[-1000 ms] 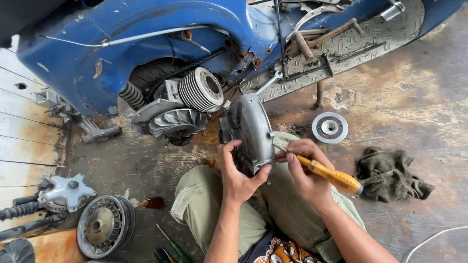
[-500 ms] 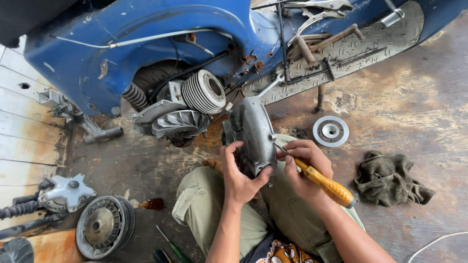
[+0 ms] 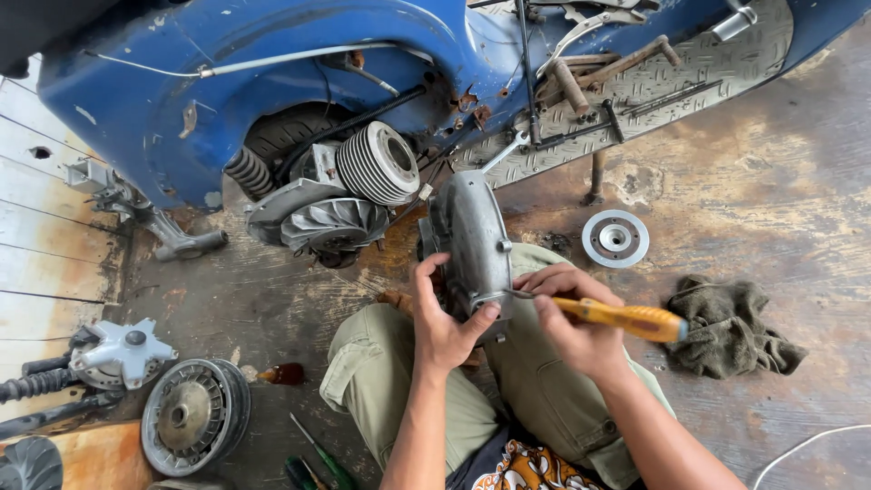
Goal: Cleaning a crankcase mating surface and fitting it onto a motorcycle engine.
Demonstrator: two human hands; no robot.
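Far left on the floor: a grey hub casting (image 3: 122, 352) and next to it a finned drum wheel (image 3: 193, 416), both well clear of me. Near edge, a green-handled screwdriver (image 3: 319, 455) lying loose. Far side, the blue scooter body (image 3: 272, 82) on its side, finned cylinder (image 3: 379, 163) and cooling fan (image 3: 334, 227) exposed. Centre: the grey metal engine cover (image 3: 472, 240) stands upright on my knees, between my hands. My left hand (image 3: 446, 325) is wrapped round its near-left edge, thumb up the side, fingertip on the lower rim, so it's closed on the cover and steadying it. My right hand (image 3: 581, 319) is closed round the yellow-handled screwdriver (image 3: 624, 317); shaft points left, tip at a small clip or fastener on the cover's lower right edge. Can't tell if the tip is actually seated, my fingers hide part of it. Step in hand, as I read it: working that fitting off or on at the cover rim. Next move needs the left hand to keep the cover from twisting while the right puts controlled force through the tip. A slip would go straight at my left fingers, so keep them off the line of the blade. Right of me: a round metal pulley disc (image 3: 615, 239) flat on the floor, then a dirty rag (image 3: 730, 325) near my right wrist, not touching.
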